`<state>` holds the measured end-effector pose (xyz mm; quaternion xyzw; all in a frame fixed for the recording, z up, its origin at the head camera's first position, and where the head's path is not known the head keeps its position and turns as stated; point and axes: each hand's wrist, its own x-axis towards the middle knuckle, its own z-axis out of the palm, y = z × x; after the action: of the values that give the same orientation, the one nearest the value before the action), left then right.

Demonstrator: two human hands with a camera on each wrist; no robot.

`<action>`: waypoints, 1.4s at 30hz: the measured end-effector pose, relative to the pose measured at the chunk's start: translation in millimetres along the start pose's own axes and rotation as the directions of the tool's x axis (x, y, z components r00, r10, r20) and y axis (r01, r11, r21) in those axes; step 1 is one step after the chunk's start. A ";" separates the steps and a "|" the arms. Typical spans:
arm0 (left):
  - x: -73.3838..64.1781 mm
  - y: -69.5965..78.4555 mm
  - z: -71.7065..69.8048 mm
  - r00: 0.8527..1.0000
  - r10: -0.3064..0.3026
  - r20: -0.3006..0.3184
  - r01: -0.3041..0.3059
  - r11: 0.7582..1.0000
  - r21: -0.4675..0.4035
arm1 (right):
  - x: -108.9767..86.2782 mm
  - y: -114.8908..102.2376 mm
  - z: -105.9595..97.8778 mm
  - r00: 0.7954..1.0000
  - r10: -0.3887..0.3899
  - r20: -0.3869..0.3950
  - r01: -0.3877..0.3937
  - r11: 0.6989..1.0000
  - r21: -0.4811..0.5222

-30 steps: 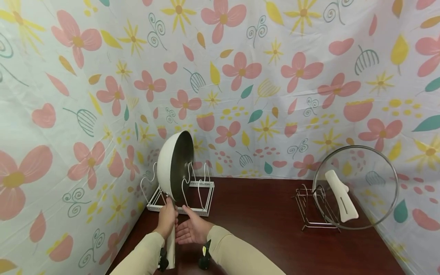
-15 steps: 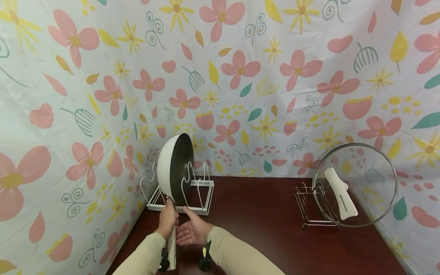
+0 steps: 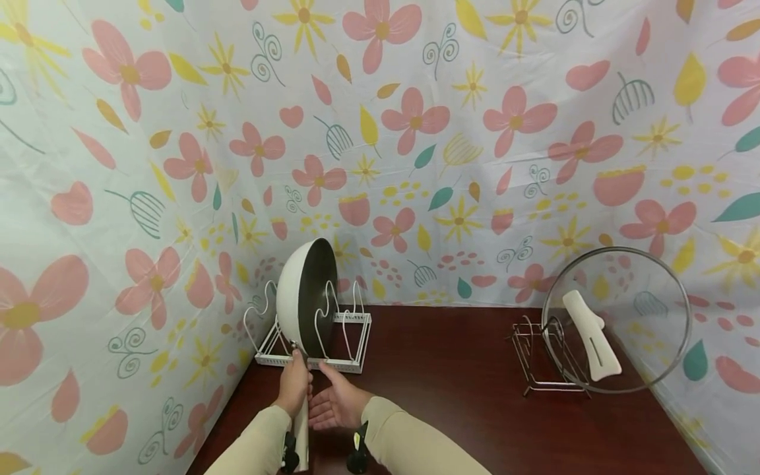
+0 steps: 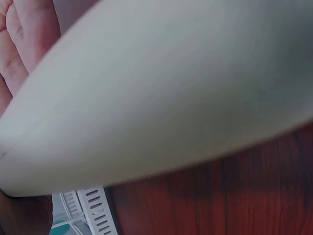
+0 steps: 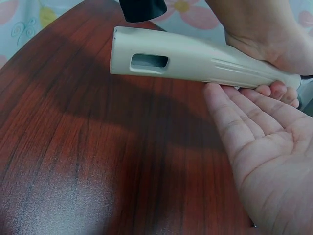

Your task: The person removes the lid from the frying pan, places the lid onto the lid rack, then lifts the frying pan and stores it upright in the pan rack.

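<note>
A deep frying pan (image 3: 317, 297), white outside and dark inside, stands on its edge between the wires of a white pan rack (image 3: 363, 343). My left hand (image 3: 293, 384) grips its cream handle (image 3: 301, 439) close to the pan, fingers curled round it. Across the left wrist view the handle (image 4: 146, 98) looms large and blurred. My right hand (image 3: 340, 399) is held palm up with straight fingers beside and under the handle. In the right wrist view, the right hand's fingertips (image 5: 213, 90) meet the handle's underside, or nearly so.
On the right, a small metal wire rack (image 3: 549, 369) holds a large glass lid (image 3: 647, 316) with a cream handle, tilted upright. The dark red wooden table (image 3: 439, 369) is backed by a flower-patterned curtain (image 3: 463, 158), which also closes the left side.
The pan has sunk slightly lower in the white rack, its handle and both hands moving a little down and right with it. The grip of the left hand looks the same.
</note>
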<state>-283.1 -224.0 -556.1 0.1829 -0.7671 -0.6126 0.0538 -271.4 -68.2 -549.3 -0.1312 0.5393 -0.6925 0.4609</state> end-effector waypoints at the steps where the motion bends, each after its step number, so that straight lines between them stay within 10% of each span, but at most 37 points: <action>1: 0.1 -1.2 1.0 1.000 -0.004 0.003 0.004 1.000 -0.010 | -0.6 0.8 -0.3 1.000 0.000 -0.003 0.000 1.000 -0.002; 42: 5.6 -13.4 -1.6 0.998 -0.058 -0.009 0.058 0.998 -0.009 | -0.6 9.1 6.7 0.999 -0.004 -0.046 0.005 1.000 0.026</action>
<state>-285.0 -229.9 -569.3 0.2077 -0.7585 -0.6164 0.0402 -262.1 -71.9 -554.4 -0.1103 0.5403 -0.7033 0.4486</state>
